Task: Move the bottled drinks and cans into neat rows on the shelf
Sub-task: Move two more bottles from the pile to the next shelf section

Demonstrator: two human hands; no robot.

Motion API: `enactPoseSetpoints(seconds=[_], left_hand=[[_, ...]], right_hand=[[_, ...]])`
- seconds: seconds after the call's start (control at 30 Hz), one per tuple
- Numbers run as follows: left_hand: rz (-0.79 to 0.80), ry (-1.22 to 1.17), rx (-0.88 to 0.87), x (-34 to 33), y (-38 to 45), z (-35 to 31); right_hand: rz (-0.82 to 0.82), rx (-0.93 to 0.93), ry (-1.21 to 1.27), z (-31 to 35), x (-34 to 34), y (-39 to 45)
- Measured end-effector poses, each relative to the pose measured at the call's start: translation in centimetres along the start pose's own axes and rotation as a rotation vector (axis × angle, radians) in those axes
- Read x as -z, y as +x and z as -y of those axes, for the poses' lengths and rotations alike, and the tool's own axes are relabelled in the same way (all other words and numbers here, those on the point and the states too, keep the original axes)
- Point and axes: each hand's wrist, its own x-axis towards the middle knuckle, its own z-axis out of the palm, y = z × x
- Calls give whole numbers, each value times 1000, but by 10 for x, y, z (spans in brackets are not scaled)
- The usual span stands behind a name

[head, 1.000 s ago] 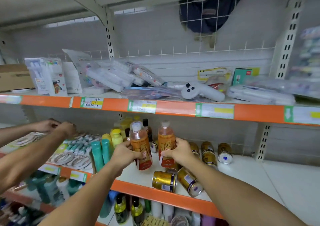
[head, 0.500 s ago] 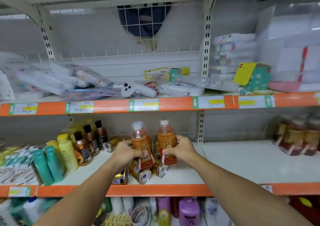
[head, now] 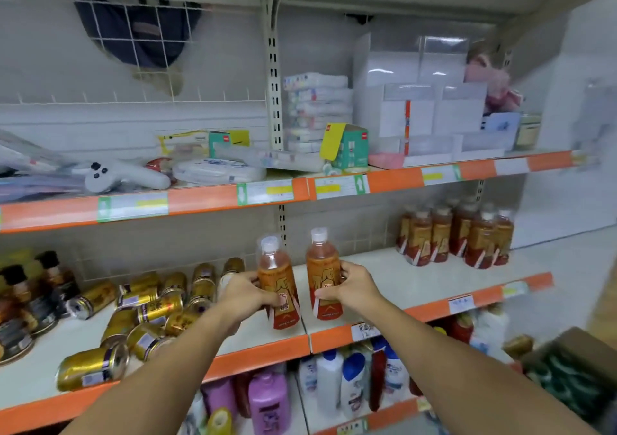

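Two orange bottles [head: 278,287] upright, held above shelf [head: 417,277]; gold cans [head: 150,311] toppled left.

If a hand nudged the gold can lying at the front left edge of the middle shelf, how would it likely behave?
The gold can lies on its side near the shelf lip, so it would probably roll, possibly off the edge. Its rigid metal body should not flex. Whether it is full, and so heavy, cannot be told.
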Motion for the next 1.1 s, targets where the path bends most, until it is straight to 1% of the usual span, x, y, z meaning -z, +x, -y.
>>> enactPoseSetpoints(seconds=[0.33,0.53,0.73,0.87,1.1], left_hand=[[224,69,-50,-112,29,-32],[336,78,-69,-173,58,-42],[407,80,-66,-225,100,-49],[412,47,-44,-252,132,-52],[428,70,-41,-284,180,-56]], right_hand=[[-179,-71,19,-38,102,-25],[-271,-106,-7,-59,158,-24],[-329,-130,-21,-79,201,-2],[-333,-121,-23,-90,227,21],[-326,-145,-44,-107,259,61]])
